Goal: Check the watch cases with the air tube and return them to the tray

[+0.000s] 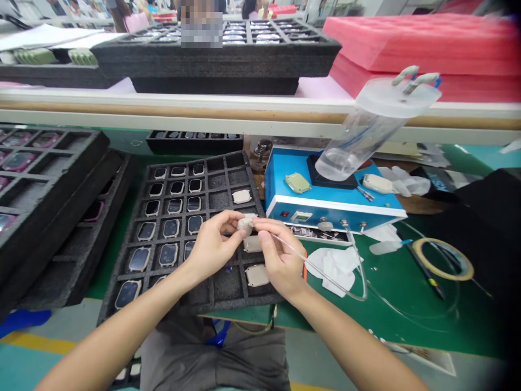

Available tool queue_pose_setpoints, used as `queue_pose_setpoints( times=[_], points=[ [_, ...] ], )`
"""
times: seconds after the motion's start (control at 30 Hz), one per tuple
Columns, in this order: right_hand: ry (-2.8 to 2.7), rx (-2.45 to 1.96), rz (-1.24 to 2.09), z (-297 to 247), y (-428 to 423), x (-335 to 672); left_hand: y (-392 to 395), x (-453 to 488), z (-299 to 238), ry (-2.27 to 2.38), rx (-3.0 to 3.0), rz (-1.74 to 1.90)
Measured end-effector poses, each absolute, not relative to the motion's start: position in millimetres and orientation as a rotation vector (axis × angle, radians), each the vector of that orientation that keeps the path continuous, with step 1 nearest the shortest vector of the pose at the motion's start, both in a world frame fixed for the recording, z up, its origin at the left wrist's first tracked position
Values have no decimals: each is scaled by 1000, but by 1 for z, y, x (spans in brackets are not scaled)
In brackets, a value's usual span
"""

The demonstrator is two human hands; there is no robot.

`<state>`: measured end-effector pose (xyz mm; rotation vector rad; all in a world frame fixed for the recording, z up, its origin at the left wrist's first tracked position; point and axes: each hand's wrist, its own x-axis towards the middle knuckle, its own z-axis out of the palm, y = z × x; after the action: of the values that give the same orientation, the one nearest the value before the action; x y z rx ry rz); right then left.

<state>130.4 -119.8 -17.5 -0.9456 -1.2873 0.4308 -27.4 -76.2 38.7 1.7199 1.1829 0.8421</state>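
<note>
Over a black foam tray (214, 293), my left hand (215, 241) pinches a small beige watch case (245, 222) between thumb and fingers. Facing it, my right hand (283, 258) is closed on the end of a thin clear tube (325, 279), its fingertips at the case. The tube's tip is too small to make out. Beneath my hands, more beige watch cases (257, 275) lie in the tray's right column. Watches with dark screens (171, 228) fill several compartments on the left.
The tube loops to a blue machine (280, 174) carrying a tilted clear cylinder (354, 136) and a green case (297, 183). White tissue (336, 271) and a tape roll (443, 259) lie right. Stacked foam trays (52, 184) stand left; a shelf edge (203, 117) crosses above.
</note>
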Motion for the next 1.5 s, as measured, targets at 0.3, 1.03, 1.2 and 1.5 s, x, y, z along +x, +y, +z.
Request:
queue_pose_setpoints(
  times=[0.3, 1.03, 1.2, 1.5],
  points=[
    [-1204, -969, 480, -25, -115, 128, 84, 14, 52, 1385, 2330, 724],
    [-1155, -963, 584, -32, -122, 128, -126, -70, 59, 1878, 2551, -298],
    [-1178, -976, 525, -32, -123, 129, -102, -69, 66, 1739, 2560, 228],
    [-1113, -1027, 474, -32, -119, 129, -64, -27, 9, 1052, 1247, 960]
  ],
)
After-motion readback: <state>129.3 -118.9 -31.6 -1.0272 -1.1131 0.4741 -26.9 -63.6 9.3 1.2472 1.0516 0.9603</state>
